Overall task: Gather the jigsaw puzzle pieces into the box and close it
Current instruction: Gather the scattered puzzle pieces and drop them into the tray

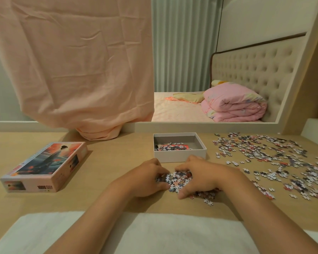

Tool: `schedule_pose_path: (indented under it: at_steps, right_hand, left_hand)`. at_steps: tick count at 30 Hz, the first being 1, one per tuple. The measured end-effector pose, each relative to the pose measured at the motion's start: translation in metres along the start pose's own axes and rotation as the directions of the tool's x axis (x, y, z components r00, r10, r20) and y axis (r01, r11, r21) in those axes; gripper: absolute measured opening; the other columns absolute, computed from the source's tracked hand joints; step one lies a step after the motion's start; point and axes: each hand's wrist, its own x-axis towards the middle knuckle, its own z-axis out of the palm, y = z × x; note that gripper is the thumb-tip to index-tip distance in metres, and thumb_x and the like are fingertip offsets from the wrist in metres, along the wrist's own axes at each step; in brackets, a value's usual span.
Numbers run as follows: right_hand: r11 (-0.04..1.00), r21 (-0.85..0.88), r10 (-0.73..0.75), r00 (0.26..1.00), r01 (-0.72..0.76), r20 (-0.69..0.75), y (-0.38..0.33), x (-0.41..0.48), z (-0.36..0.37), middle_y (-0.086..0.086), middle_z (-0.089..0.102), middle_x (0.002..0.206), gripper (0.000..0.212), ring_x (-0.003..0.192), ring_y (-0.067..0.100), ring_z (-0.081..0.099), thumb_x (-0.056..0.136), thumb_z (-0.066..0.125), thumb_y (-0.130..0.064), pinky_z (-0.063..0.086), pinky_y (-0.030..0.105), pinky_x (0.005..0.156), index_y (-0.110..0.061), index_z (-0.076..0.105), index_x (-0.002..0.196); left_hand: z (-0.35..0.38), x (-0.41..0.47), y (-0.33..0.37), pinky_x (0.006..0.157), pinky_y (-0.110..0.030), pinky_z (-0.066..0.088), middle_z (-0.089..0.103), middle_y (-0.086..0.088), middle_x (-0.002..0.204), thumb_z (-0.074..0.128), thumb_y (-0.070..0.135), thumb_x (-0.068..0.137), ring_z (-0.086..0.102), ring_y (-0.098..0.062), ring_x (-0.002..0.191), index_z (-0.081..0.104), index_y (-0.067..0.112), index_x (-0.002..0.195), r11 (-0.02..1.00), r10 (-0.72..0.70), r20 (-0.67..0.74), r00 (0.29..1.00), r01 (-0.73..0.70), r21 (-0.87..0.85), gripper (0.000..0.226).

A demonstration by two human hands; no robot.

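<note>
Nearest the viewer, a white padded surface (154,233) meets the edge of a pale wooden counter (108,158). Two bare forearms reach forward over it. The left hand (147,177) and right hand (200,175) face each other with fingers curled inward, cupping a heap of jigsaw pieces (178,180) between them, probably to lift it in one scoop. Just beyond the hands sits the open white box base (180,156), already holding some pieces, placed close so the carry is short. Many loose pieces (264,153) lie spread across the counter to the right. The illustrated box lid (44,167) lies well apart on the left. Farther back hang a peach cloth (72,61) and a bed with a folded pink quilt (235,105).
</note>
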Motion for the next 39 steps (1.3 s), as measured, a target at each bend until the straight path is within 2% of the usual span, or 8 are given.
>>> schedule_pose_path:
  at_steps: [7, 14, 19, 25, 27, 30, 34, 39]
  right_hand:
    - [0.989, 0.125, -0.064, 0.989, 0.081, -0.135, 0.0, 0.007, 0.002, -0.007, 0.057, 0.137, 0.052, 0.123, 0.012, 0.053, 0.083, 0.077, -0.039, 0.039, 0.024, 0.095, -0.029, 0.062, 0.132]
    - [0.995, 0.092, -0.036, 0.994, 0.045, -0.103, -0.003, 0.011, 0.002, 0.001, 0.055, 0.14, 0.059, 0.122, 0.02, 0.054, 0.088, 0.072, -0.036, 0.042, 0.029, 0.096, -0.024, 0.052, 0.142]
    - [0.991, 0.124, -0.021, 0.985, 0.042, -0.173, 0.0, 0.012, 0.0, -0.003, 0.068, 0.113, 0.036, 0.093, 0.011, 0.06, 0.087, 0.074, -0.033, 0.043, 0.02, 0.073, -0.025, 0.069, 0.122]
    - [0.953, 0.295, 0.021, 0.961, 0.065, -0.277, 0.012, 0.014, -0.006, -0.009, 0.069, 0.078, 0.006, 0.071, 0.008, 0.063, 0.081, 0.081, -0.024, 0.047, 0.021, 0.062, -0.026, 0.075, 0.083]
    - [0.931, 0.355, 0.031, 0.945, 0.091, -0.324, 0.016, 0.015, -0.013, -0.01, 0.066, 0.068, 0.012, 0.058, 0.001, 0.058, 0.08, 0.082, -0.022, 0.044, 0.017, 0.055, -0.027, 0.072, 0.074]
    - [0.905, 0.406, 0.06, 0.905, 0.129, -0.421, 0.017, 0.021, -0.029, -0.011, 0.066, 0.071, 0.009, 0.052, -0.004, 0.056, 0.081, 0.081, -0.021, 0.041, 0.012, 0.053, -0.026, 0.075, 0.085]
    - [0.86, 0.479, 0.125, 0.837, 0.176, -0.533, 0.018, 0.041, -0.048, 0.0, 0.073, 0.077, 0.009, 0.055, 0.012, 0.063, 0.081, 0.081, -0.018, 0.054, 0.025, 0.06, -0.019, 0.077, 0.09]
    - [0.907, 0.387, 0.09, 0.819, 0.169, -0.567, 0.016, 0.073, -0.047, -0.003, 0.069, 0.102, 0.023, 0.079, 0.008, 0.059, 0.094, 0.067, -0.022, 0.041, 0.021, 0.072, -0.017, 0.073, 0.115]
  left_hand:
    - [0.003, 0.009, 0.005, 0.071, -0.02, 0.036, 0.056, 0.006, 0.101, 0.071, 0.043, 0.084, 0.053, -0.009, 0.085, 0.065, 0.027, 0.122, 0.998, 0.03, -0.114, 0.993, -0.036, -0.05, 0.041]
    - [0.003, 0.017, 0.008, 0.068, -0.02, 0.035, 0.056, 0.005, 0.097, 0.072, 0.039, 0.084, 0.051, -0.01, 0.081, 0.068, 0.024, 0.117, 0.998, 0.01, -0.133, 0.991, -0.017, -0.053, 0.036]
    - [0.005, 0.022, 0.006, 0.056, -0.009, 0.039, 0.061, 0.013, 0.078, 0.079, 0.034, 0.079, 0.055, 0.001, 0.067, 0.07, 0.023, 0.097, 0.981, -0.047, -0.133, 0.99, 0.021, -0.193, 0.023]
    - [-0.005, 0.032, 0.001, 0.057, -0.017, 0.039, 0.063, 0.009, 0.073, 0.08, 0.029, 0.078, 0.052, -0.004, 0.062, 0.071, 0.022, 0.087, 0.964, -0.039, -0.17, 0.985, -0.007, -0.266, 0.015]
    - [-0.014, 0.039, 0.0, 0.057, -0.023, 0.037, 0.058, 0.007, 0.066, 0.079, 0.026, 0.079, 0.046, -0.006, 0.057, 0.071, 0.019, 0.086, 0.947, -0.044, -0.208, 0.977, -0.025, -0.319, 0.013]
    - [-0.034, 0.054, 0.0, 0.053, -0.02, 0.032, 0.054, 0.006, 0.061, 0.079, 0.024, 0.079, 0.04, -0.004, 0.052, 0.072, 0.017, 0.087, 0.927, -0.059, -0.3, 0.952, -0.06, -0.37, 0.013]
    - [-0.048, 0.076, -0.005, 0.057, -0.026, 0.041, 0.067, 0.004, 0.071, 0.077, 0.022, 0.081, 0.053, -0.007, 0.057, 0.073, 0.022, 0.087, 0.939, -0.098, -0.423, 0.901, -0.057, -0.34, 0.007]
    - [-0.029, 0.089, -0.014, 0.064, -0.023, 0.044, 0.071, 0.001, 0.086, 0.07, 0.022, 0.087, 0.06, -0.01, 0.073, 0.073, 0.019, 0.104, 0.976, -0.076, -0.471, 0.879, -0.032, -0.217, 0.017]
